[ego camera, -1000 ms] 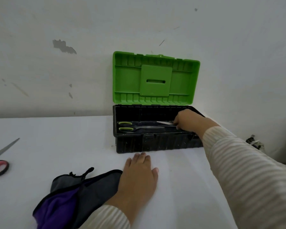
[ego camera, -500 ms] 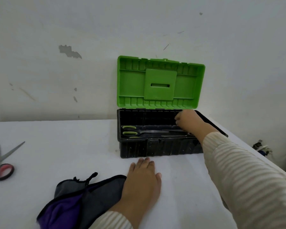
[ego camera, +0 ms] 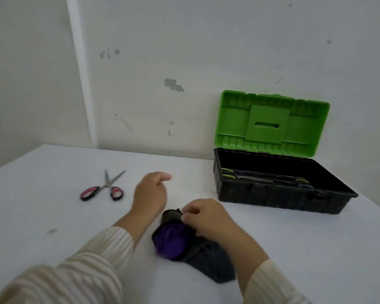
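Pouch [ego camera: 171, 240]: dark grey fabric with purple lining showing at its open mouth, lying slack on the white surface [ego camera: 53, 216] near the front centre, mouth toward 11 o'clock and closed end trailing toward 5 o'clock. Right hand [ego camera: 208, 218]: resting over the pouch's upper edge, fingers [ego camera: 190, 212] curled and pinching the dark rim at the mouth; the wrist covers part of the grey body. Left hand [ego camera: 150, 194]: at 11 o'clock from the pouch, just beside it, back of the hand up, fingers [ego camera: 165, 177] loosely curled with nothing seen in them; blurred, so whether it touches the surface cannot be told. Both arms in cream striped sleeves [ego camera: 86, 270]. Scissors [ego camera: 108, 187]: red-and-black handles, blades slightly parted and pointing toward 12 o'clock, lying flat at 10 o'clock from the pouch, apart from the left hand. Toolbox [ego camera: 272, 198]: black, at 2 o'clock from the pouch, set against the wall [ego camera: 184, 51], apart from both hands. Lid [ego camera: 270, 121]: green, raised upright and leaning on the wall. Tools [ego camera: 228, 176]: green-handled, lying lengthwise inside the toolbox, handles toward 9 o'clock; their exact kind is too dim to tell.
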Tool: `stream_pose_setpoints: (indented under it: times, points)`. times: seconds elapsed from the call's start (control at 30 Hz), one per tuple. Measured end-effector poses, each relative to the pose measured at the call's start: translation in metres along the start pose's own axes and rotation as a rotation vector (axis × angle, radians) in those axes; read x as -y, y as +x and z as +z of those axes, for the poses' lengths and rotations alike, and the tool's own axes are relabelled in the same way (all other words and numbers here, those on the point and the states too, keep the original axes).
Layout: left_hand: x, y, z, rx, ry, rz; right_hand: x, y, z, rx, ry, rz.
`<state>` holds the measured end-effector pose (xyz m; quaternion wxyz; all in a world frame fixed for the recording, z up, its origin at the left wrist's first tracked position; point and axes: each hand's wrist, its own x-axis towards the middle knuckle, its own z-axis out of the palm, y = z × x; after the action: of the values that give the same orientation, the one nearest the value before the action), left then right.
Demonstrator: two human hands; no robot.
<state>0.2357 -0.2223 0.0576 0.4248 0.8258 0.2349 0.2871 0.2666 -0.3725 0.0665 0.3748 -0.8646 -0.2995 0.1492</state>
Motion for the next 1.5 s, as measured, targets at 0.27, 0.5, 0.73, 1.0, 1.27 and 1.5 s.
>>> stream_pose_setpoints:
  times: [0.27, 0.5, 0.73, 1.0, 1.27, 1.5]
  points:
    - [0.085, 0.048, -0.094, 0.035, 0.675, -0.312, 0.008, -0.004, 0.054, -0.182, -0.218, -0.059]
    - [0.107, 0.069, -0.089, 0.247, 0.893, -0.216, 0.011, -0.01, 0.052, -0.387, -0.214, -0.124]
    - [0.053, 0.015, -0.092, 0.3, -0.185, -0.382, 0.015, -0.015, 0.051, -0.321, 0.303, -0.024]
    - [0.031, -0.039, -0.072, 0.48, -0.594, -0.408, 0.018, -0.016, 0.055, -0.327, 0.368, -0.046]
    - [0.043, -0.031, -0.077, 0.4, -0.44, -0.354, 0.003, -0.009, 0.033, -0.326, 0.369, -0.033]
    - [0.035, -0.034, -0.081, 0.569, -0.322, -0.317, 0.008, -0.015, -0.005, -0.724, 0.34, -0.133]
